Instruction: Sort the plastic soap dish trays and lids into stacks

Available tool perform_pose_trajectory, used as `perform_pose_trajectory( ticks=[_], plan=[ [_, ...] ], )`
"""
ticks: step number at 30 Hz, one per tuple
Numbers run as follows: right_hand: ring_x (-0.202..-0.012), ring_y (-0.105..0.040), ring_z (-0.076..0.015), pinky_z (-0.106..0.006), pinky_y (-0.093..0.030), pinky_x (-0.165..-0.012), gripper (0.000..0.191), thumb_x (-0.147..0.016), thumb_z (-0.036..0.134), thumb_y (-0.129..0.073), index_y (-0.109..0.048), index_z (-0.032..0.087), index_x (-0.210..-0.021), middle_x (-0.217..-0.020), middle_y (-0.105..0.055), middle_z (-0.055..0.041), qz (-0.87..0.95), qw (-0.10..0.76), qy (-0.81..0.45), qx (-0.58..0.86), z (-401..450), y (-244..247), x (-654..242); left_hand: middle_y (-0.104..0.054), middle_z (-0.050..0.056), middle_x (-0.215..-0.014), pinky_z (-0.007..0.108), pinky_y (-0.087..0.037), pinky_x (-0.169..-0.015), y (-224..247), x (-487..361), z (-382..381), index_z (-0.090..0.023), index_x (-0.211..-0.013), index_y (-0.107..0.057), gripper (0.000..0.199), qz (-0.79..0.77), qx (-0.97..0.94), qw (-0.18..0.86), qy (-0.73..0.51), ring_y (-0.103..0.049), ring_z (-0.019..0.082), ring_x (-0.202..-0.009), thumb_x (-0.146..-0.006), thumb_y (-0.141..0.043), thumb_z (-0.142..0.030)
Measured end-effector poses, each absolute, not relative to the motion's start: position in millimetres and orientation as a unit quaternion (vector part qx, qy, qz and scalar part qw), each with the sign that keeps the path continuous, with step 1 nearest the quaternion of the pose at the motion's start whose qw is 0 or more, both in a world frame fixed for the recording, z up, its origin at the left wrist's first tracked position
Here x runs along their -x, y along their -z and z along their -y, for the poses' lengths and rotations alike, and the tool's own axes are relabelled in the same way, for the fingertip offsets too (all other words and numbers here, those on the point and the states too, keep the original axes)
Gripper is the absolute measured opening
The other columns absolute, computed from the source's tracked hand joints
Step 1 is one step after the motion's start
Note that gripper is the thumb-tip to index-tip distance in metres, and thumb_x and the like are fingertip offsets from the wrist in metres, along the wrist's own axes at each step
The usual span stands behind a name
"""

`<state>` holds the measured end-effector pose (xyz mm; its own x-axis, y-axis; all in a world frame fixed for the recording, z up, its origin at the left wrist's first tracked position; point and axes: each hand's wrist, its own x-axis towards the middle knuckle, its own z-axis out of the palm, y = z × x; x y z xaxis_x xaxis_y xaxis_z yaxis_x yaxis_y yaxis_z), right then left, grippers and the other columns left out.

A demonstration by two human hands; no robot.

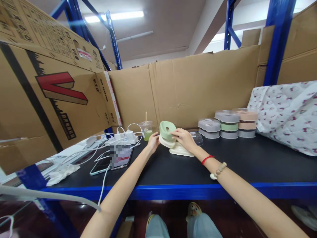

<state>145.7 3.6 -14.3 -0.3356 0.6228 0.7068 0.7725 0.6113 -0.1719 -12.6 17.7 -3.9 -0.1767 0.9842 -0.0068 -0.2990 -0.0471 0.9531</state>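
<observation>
A pale green oval plastic piece with a slot in its top (167, 129) sits over a cream oval base (166, 142), tilted up off the shelf. On the left, my left hand (154, 142) grips the edge of the base with its fingers. My right hand (183, 137) pinches the right side of the green piece. Under my right hand, a cream piece with a wavy rim (182, 151) lies on the black shelf top (223, 165). Just behind the right wrist is a clear plastic lid (197, 138), partly hidden by the hand.
Several stacked oval containers (226, 125) in grey, green and peach stand at back right, beside a patterned quilted bag (289, 115). Left are a drink cup with straw (148, 134), a power strip (130, 137), phones (121, 157) and white cables. A large carton (59, 99) rises there.
</observation>
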Motion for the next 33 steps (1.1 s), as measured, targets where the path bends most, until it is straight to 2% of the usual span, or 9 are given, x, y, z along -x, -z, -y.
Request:
perform_pose_trajectory(
  ticks=[2,5,9,17,21,24,26,29,33],
  plan=[
    [-0.089,-0.057,-0.0176,-0.028,-0.042,-0.078,0.024,-0.082,0.014,-0.057,-0.07,0.023,-0.101,-0.095,-0.065,-0.0062,0.821,0.386,0.083,0.413,-3,14,-142,-0.048,-0.006,-0.052,0.015,-0.04,-0.049,2,10,-14,-0.015,-0.092,-0.051,0.024,-0.445,-0.363,0.531,-0.623,-0.047,0.006,-0.042,-0.076,-0.041,0.0],
    [-0.089,-0.058,-0.0175,-0.028,-0.043,-0.078,0.023,-0.08,0.01,-0.059,-0.072,0.022,-0.095,-0.091,-0.066,-0.0063,0.835,0.376,0.066,0.396,-3,15,-140,-0.052,-0.002,-0.055,0.019,-0.044,-0.05,2,9,-10,-0.012,-0.099,-0.051,0.017,-0.445,-0.343,0.56,-0.609,-0.053,0.01,-0.046,-0.088,-0.038,-0.017],
    [-0.084,-0.059,-0.0168,-0.027,-0.043,-0.074,0.023,-0.079,0.01,-0.06,-0.072,0.023,-0.093,-0.088,-0.066,-0.0056,0.846,0.376,0.051,0.375,-3,16,-138,-0.056,0.0,-0.056,0.022,-0.047,-0.052,1,11,-8,-0.009,-0.107,-0.051,0.031,-0.449,-0.305,0.609,-0.578,-0.058,0.013,-0.051,-0.089,-0.044,-0.034],
    [-0.078,-0.06,-0.0161,-0.027,-0.044,-0.071,0.019,-0.078,0.012,-0.061,-0.073,0.024,-0.086,-0.08,-0.067,-0.0035,0.867,0.394,0.029,0.304,-6,24,-129,-0.061,0.003,-0.055,0.026,-0.051,-0.06,5,16,-14,-0.01,-0.084,-0.062,0.013,-0.377,-0.318,0.661,-0.565,-0.062,0.017,-0.056,-0.077,-0.054,-0.017],
    [-0.09,-0.06,-0.0189,-0.032,-0.046,-0.08,0.015,-0.077,0.024,-0.063,-0.072,0.021,-0.089,-0.093,-0.065,-0.0066,0.797,0.522,0.019,0.303,-8,27,-126,-0.063,0.002,-0.061,0.026,-0.05,-0.059,8,20,-22,-0.011,-0.09,-0.061,0.02,-0.349,-0.318,0.653,-0.592,-0.061,0.016,-0.057,-0.071,-0.055,-0.016],
    [-0.104,-0.056,-0.0231,-0.037,-0.045,-0.088,0.044,-0.07,0.035,-0.067,-0.064,0.019,-0.11,-0.114,-0.057,-0.012,0.662,0.644,-0.041,0.382,-10,24,-126,-0.065,0.002,-0.066,0.027,-0.05,-0.059,11,23,-27,-0.013,-0.094,-0.06,0.027,-0.312,-0.335,0.648,-0.609,-0.062,0.017,-0.059,-0.068,-0.057,-0.021],
    [-0.099,-0.059,-0.0225,-0.037,-0.048,-0.082,0.061,-0.068,0.039,-0.067,-0.053,0.018,-0.124,-0.117,-0.056,-0.0138,0.575,0.673,-0.149,0.441,-11,21,-128,-0.065,0.003,-0.068,0.027,-0.05,-0.06,14,22,-28,-0.013,-0.095,-0.06,0.03,-0.306,-0.356,0.648,-0.6,-0.062,0.018,-0.061,-0.067,-0.058,-0.023],
    [-0.075,-0.062,-0.0171,-0.029,-0.051,-0.064,0.061,-0.07,0.039,-0.063,-0.051,0.014,-0.124,-0.099,-0.064,-0.0108,0.512,0.641,-0.322,0.471,-7,15,-131,-0.065,0.004,-0.068,0.027,-0.048,-0.06,16,17,-24,-0.012,-0.091,-0.061,0.028,-0.337,-0.403,0.634,-0.567,-0.061,0.018,-0.061,-0.065,-0.06,-0.023],
    [-0.06,-0.056,-0.0123,-0.022,-0.045,-0.051,0.038,-0.062,0.034,-0.071,-0.064,0.012,-0.091,-0.072,-0.064,-0.0032,0.498,0.634,-0.37,0.462,1,7,-130,-0.065,0.002,-0.068,0.024,-0.044,-0.06,15,9,-13,-0.013,-0.08,-0.064,0.018,-0.377,-0.473,0.58,-0.545,-0.058,0.014,-0.06,-0.064,-0.064,-0.022]
  ],
)
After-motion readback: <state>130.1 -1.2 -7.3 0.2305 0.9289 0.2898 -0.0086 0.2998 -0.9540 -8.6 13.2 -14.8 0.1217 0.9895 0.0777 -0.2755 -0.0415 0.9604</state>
